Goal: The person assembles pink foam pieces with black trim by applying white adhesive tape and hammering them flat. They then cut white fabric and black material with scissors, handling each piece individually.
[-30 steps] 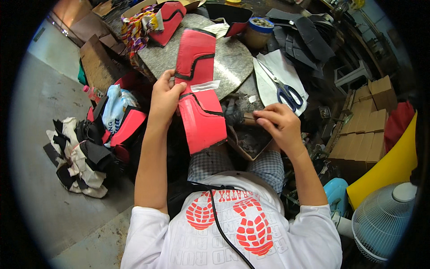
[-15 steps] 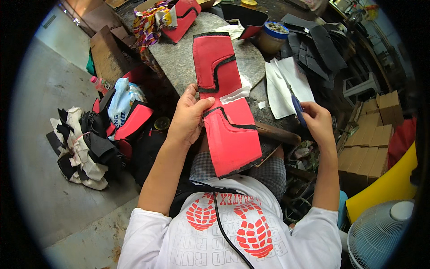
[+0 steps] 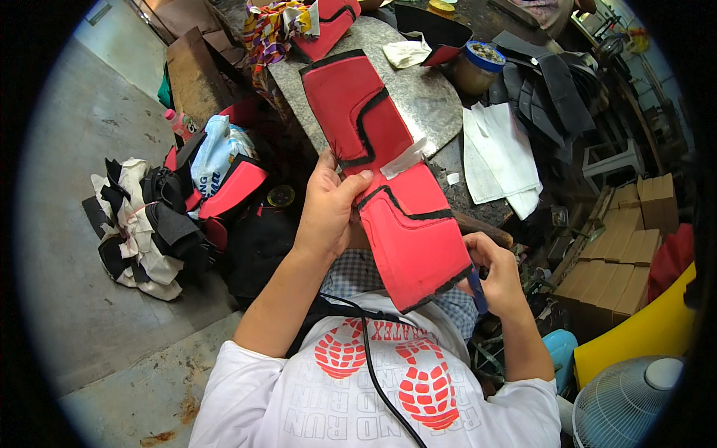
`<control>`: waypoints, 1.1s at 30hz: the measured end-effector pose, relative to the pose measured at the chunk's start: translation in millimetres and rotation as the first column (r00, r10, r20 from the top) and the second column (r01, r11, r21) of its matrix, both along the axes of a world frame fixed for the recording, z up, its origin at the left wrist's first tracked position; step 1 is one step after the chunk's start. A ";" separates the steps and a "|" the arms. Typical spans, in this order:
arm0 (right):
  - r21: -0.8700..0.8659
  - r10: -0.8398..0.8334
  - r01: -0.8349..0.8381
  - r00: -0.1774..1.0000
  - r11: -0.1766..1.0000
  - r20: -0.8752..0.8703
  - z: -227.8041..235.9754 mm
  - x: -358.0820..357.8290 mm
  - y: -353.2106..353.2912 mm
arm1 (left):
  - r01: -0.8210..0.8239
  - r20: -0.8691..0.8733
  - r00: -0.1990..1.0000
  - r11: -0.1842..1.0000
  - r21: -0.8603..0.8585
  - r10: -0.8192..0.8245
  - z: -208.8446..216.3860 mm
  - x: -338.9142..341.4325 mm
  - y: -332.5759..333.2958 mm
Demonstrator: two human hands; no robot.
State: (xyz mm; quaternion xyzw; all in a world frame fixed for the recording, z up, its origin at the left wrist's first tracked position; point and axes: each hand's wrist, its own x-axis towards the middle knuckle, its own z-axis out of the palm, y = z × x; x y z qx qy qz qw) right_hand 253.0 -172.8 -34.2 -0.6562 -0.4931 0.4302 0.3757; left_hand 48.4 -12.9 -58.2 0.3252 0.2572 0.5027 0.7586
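My left hand pinches the left edge of a long red panel, thumb on top and fingers beneath. The panel looks like two joined shoe-upper pieces with black curved trim and black end edges. A whitish strip sticks out near its middle. In my right hand is a pair of blue-handled scissors, held at the panel's lower right corner. The blades are hidden there, so whether they touch the edge cannot be told.
Behind the panel lies a rounded grey slab on the bench. A blue-lidded jar, a white cloth and black sheet pieces are to the right. A scrap bundle sits on the floor at left; a fan stands lower right.
My right hand has brought the scissors from beside the white cloth down and left to the panel's lower corner. The panel has tilted, its far end swinging left and its near end right.
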 end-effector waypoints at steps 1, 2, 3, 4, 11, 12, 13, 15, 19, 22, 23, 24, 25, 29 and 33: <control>0.018 -0.005 0.006 1.000 1.000 -0.014 -1.1 -1.3 0.3 | 0.002 -0.011 1.000 1.000 0.007 -0.002 0.0 0.1 -0.7; 0.023 -0.015 0.016 0.999 1.000 -0.043 -1.6 -1.7 0.5 | 0.004 -0.021 1.000 1.000 0.015 -0.004 0.0 -0.3 -0.9; 0.027 -0.016 0.015 1.000 1.000 0.011 -1.3 -1.8 0.1 | 0.000 -0.020 1.000 1.000 0.010 0.000 0.1 -0.9 -0.5; 0.018 -0.020 0.019 0.999 1.000 0.048 -0.6 -1.4 -0.4 | -0.005 -0.020 1.000 1.000 0.004 0.005 0.4 -2.2 0.0; -0.066 0.059 -0.050 0.988 0.997 0.140 8.0 -0.2 -4.1 | -0.022 -0.081 0.996 0.998 0.051 0.026 4.3 -12.2 1.4; -0.034 0.059 -0.055 0.989 0.998 0.138 6.9 -1.3 -4.3 | -0.021 -0.104 0.994 0.998 0.066 0.027 5.0 -13.0 0.1; -0.002 0.059 -0.059 0.989 0.998 0.137 4.6 -3.0 -4.6 | -0.015 -0.124 0.992 0.997 0.082 0.025 5.7 -13.6 -1.6; 0.028 0.049 -0.051 0.997 0.998 0.062 -1.8 -6.3 -5.3 | -0.023 -0.126 0.991 0.996 0.088 0.034 6.5 -14.8 -5.3; -0.020 0.015 -0.022 0.957 1.000 -0.290 -16.5 -16.8 -9.2 | -0.065 -0.076 0.995 0.996 0.067 0.070 4.2 -20.4 -13.7; -0.045 -0.011 -0.016 0.839 0.999 -0.544 -21.6 -25.6 -12.9 | -0.058 -0.037 0.998 0.998 0.015 0.059 -0.3 -28.6 -17.0; -0.047 -0.018 -0.013 0.787 0.999 -0.617 -21.9 -27.6 -13.2 | -0.051 -0.022 0.998 0.999 -0.008 0.051 -1.7 -31.5 -16.7; -0.054 -0.016 -0.025 0.771 0.998 -0.636 -21.7 -29.2 -12.8 | -0.041 -0.018 0.999 0.999 -0.031 0.041 -2.7 -34.1 -16.1; -0.062 -0.015 -0.035 0.755 0.997 -0.655 -21.2 -30.4 -12.0 | -0.030 -0.013 0.999 0.998 -0.055 0.029 -3.1 -36.6 -15.1; -0.031 0.023 -0.056 0.765 0.998 -0.643 -20.8 -34.5 -5.7 | -0.064 0.007 0.998 0.997 -0.047 0.064 -1.9 -38.6 -17.0; 0.025 0.017 -0.004 0.855 1.000 -0.518 -23.9 -44.6 -3.1 | -0.097 0.013 0.995 0.995 -0.031 0.097 0.1 -37.1 -23.4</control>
